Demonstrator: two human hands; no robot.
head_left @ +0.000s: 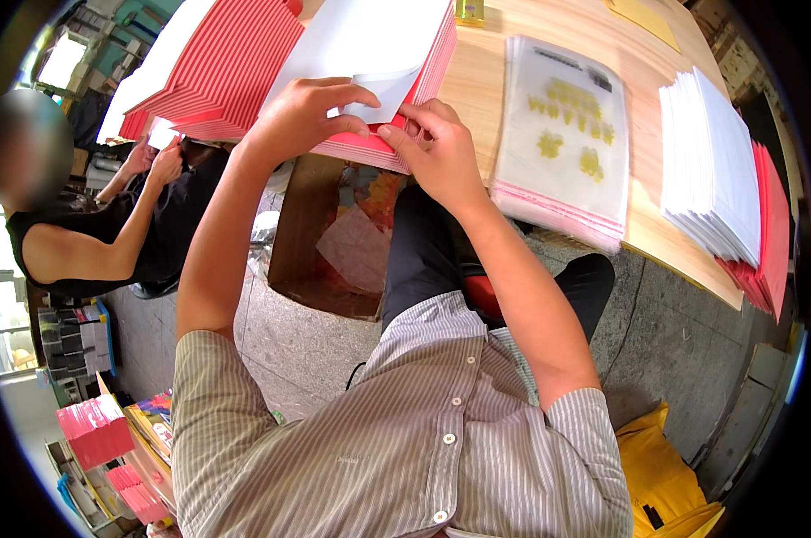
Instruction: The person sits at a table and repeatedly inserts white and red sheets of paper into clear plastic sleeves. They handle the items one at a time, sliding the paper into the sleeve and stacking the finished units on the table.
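Note:
A stack of red-and-white folded paper pieces [356, 40] lies in front of me at the table's edge, white faces up and red edges showing. The top piece has a lifted, curling corner by my hands. My left hand [316, 112] is bent over this corner, fingers curled, thumb at the red near edge. Closed in a pinch, my right hand [437, 148] has thumb and forefinger at the same red edge, just right of the left thumb. The fingers partly hide the fold between them.
Clear plastic sleeves with gold print [562, 134] lie to the right. Beyond them stand white sheets [706, 166] and red ones [768, 224]. A larger red-striped stack [217, 67] is at left. Below the table sits an open cardboard box [311, 238]. Another person [110, 206] sits at left.

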